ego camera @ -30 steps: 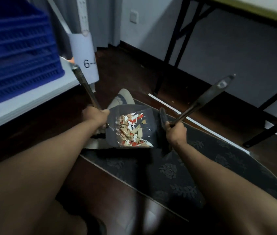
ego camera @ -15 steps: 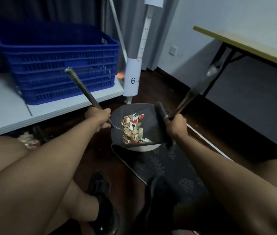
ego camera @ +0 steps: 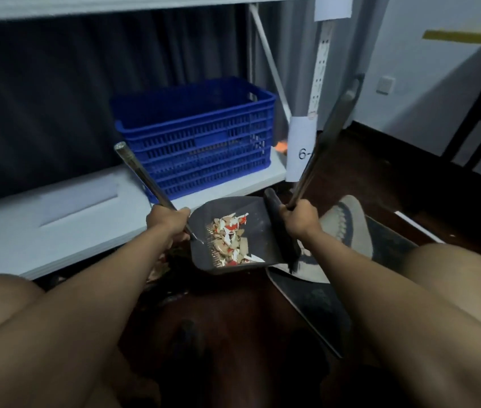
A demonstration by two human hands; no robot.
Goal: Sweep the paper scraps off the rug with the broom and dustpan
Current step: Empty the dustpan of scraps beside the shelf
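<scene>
The sweeping looks nearly finished. A heap of paper scraps (ego camera: 231,241), white, tan and red, lies inside the dark dustpan (ego camera: 224,231), which is held above the dark floor (ego camera: 233,304) beside the rug's edge rather than resting flat on it. The left hand (ego camera: 169,223) is wrapped round the dustpan's metal handle (ego camera: 142,175), fingers curled tight, the handle slanting up and away to the left. The right hand (ego camera: 298,218) grips the broom (ego camera: 283,231) low on its handle, fingers closed about it, and the broom's dark head lies along the right side of the dustpan, touching or very nearly touching its rim; which of the 2 cannot be told for certain. The rug (ego camera: 319,298), dark with a faint pattern, shows only as a corner at lower right, partly hidden by the right forearm, and on that visible part no scraps can be seen. A pale, turned-up piece lies by the rug's far end, and what it is stays unclear. Some light litter shows in the shadow under the white shelf (ego camera: 56,219) to the left of the dustpan, too dim to identify. Behind stands a blue crate (ego camera: 198,136) on that shelf. Judging from this, the gathering is done for the part of the rug in view; what remains is likely checking the hidden part and emptying the dustpan without tipping it.
</scene>
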